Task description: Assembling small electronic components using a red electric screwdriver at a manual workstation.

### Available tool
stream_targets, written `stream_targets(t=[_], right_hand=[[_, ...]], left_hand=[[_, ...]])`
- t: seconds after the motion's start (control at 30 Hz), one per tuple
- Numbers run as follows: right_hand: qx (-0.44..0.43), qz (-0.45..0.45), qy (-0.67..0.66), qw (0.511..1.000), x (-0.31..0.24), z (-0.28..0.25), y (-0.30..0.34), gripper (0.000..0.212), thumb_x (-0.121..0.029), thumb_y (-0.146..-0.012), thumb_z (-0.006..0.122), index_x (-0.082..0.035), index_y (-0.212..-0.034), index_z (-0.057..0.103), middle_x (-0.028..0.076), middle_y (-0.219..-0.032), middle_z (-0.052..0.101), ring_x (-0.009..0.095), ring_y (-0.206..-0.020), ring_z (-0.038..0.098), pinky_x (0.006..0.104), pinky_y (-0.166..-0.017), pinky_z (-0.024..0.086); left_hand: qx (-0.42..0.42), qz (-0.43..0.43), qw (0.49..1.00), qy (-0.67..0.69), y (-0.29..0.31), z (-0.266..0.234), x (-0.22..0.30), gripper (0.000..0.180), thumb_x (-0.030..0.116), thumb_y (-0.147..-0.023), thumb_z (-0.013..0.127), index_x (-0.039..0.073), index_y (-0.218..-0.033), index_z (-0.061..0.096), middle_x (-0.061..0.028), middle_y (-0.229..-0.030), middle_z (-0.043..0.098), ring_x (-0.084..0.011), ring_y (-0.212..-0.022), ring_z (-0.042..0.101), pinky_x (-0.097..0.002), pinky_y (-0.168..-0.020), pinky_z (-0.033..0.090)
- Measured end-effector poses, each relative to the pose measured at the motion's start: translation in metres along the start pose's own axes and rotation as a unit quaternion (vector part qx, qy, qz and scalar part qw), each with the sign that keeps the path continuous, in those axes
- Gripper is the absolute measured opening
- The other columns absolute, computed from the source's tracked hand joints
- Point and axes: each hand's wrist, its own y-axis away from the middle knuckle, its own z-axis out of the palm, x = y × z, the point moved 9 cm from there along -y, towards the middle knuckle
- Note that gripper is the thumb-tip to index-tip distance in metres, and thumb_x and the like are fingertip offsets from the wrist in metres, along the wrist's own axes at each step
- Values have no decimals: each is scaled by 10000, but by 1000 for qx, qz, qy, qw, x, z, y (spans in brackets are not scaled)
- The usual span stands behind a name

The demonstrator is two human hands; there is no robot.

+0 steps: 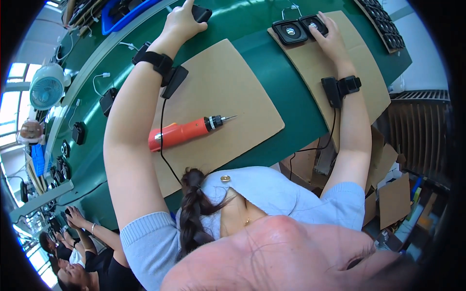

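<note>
Black speakers (pixel 290 32) paired, right fingers (pixel 318 35) gripping one, left fingers (pixel 199 28) at block (pixel 203 13), hold unclear; driver (pixel 182 133) idle below both, screwing apparently pending.

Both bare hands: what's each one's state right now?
Left hand: touching a black, box-shaped part; grip cannot be told.
Right hand: touching a black, squarish, silver-centred unit; grip cannot be told.

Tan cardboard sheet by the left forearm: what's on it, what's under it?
On the sheet: a red cylindrical electric screwdriver; a thin black cable passes over. Green tabletop shows beyond its right edge; anything beneath is covered. The left forearm hides part of its left side.
</note>
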Motion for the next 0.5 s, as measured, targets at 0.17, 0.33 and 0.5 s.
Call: stream_targets(t=[0.17,0.33,0.5], right_hand=[[-22,-8,-66,998,-103,-17,7,411,-256,-948,673,-37,-1292,626,170,-1258,641,293,-1147,629,372,-973,495],[-273,-209,-107,933,-285,52,83,341,-193,-905,701,-27,-1199,652,161,-1109,674,310,-1030,664,391,-907,526],[-265,-338,-70,900,-408,104,131,446,-298,-869,735,-58,-1228,623,167,-1064,654,343,-993,654,412,-890,534]], left_hand=[[28,113,989,92,96,-93,41,875,235,-694,821,26,-1445,422,-265,-1165,619,-406,-1082,619,-422,-948,508],[25,180,981,70,231,-136,61,831,172,-691,839,89,-1436,483,-182,-1297,611,-337,-1177,619,-385,-1006,503],[-23,110,988,110,332,-126,35,776,58,-634,836,63,-1325,481,-201,-1316,562,-405,-1198,556,-463,-1030,462]])
